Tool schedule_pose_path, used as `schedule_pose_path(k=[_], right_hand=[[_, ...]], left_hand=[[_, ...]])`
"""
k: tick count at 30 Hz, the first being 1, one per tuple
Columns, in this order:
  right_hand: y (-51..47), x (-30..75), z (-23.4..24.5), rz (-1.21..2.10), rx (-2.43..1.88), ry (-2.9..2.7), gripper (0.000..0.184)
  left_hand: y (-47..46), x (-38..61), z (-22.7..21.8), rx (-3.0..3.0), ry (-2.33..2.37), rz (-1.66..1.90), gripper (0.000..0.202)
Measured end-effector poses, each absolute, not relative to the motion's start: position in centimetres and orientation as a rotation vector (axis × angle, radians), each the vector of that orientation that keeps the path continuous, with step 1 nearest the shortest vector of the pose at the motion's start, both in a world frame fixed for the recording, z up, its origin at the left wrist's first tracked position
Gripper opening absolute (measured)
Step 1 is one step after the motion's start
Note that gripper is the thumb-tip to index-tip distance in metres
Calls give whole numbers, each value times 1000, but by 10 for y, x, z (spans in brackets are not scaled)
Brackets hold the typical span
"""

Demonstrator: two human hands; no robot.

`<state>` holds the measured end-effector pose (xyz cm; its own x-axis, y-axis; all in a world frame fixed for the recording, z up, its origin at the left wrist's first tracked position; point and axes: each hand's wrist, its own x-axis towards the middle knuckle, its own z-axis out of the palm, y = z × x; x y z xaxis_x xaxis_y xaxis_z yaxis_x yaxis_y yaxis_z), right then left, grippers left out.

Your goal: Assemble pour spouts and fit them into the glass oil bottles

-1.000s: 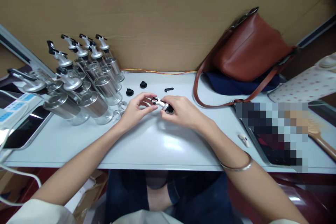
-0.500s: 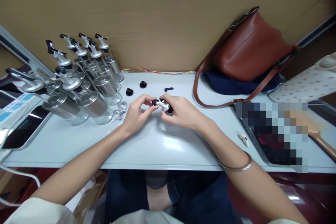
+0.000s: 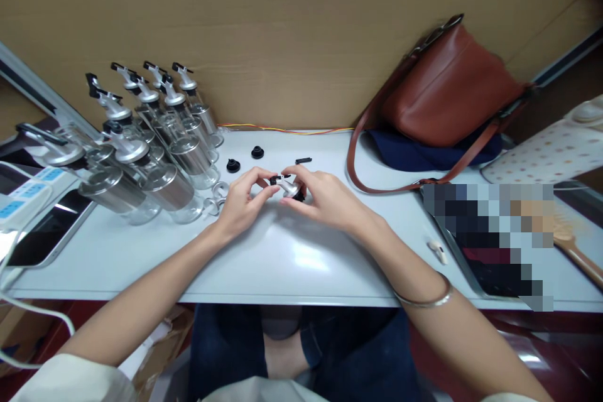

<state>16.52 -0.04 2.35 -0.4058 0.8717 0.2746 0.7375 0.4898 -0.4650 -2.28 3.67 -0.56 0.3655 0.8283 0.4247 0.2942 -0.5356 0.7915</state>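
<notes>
- Bottles (image 3: 155, 144), glass with steel sleeves and pour tops, clustered at the left of the table (image 3: 292, 257); I cannot tell their contents.
- Brown bag (image 3: 447, 88) back right; inside hidden.
- Left hand (image 3: 240, 198) and right hand (image 3: 325, 198) meet mid-table, forearms converging.
- Thumbs and fingertips of both pinch a spout piece (image 3: 285, 183).
- Spout piece: small, silver body, black ends, held just above the table, near two black caps (image 3: 232, 166).

On pale grey worktop (image 3: 292, 257): cluster of steel-and-glass pump bottles (image 3: 160, 157) at left; round black plastic cap (image 3: 233, 166) just right of them; small silver-and-black pump head (image 3: 286, 184) centre; brown leather bag (image 3: 447, 88) behind, right.
</notes>
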Motion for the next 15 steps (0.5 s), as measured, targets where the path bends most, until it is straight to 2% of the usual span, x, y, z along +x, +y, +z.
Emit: schedule_pose_path(k=[4,8,10,13,15], right_hand=[[-2,164,26,482,-1319,-2188,30],[1,166,28,529,-1328,-2164,39],[2,168,28,552,-1314,-2132,39],[3,169,26,581,-1254,-2084,31],[3,169,24,538,-1206,-2090,41]], left_hand=[[36,-21,-4,2095,1031,1022,22],[34,-20,-5,2124,1009,914,27],[34,-21,-6,2029,977,896,30],[36,-21,-8,1729,885,912,37],[38,-21,-8,1545,835,937,40]])
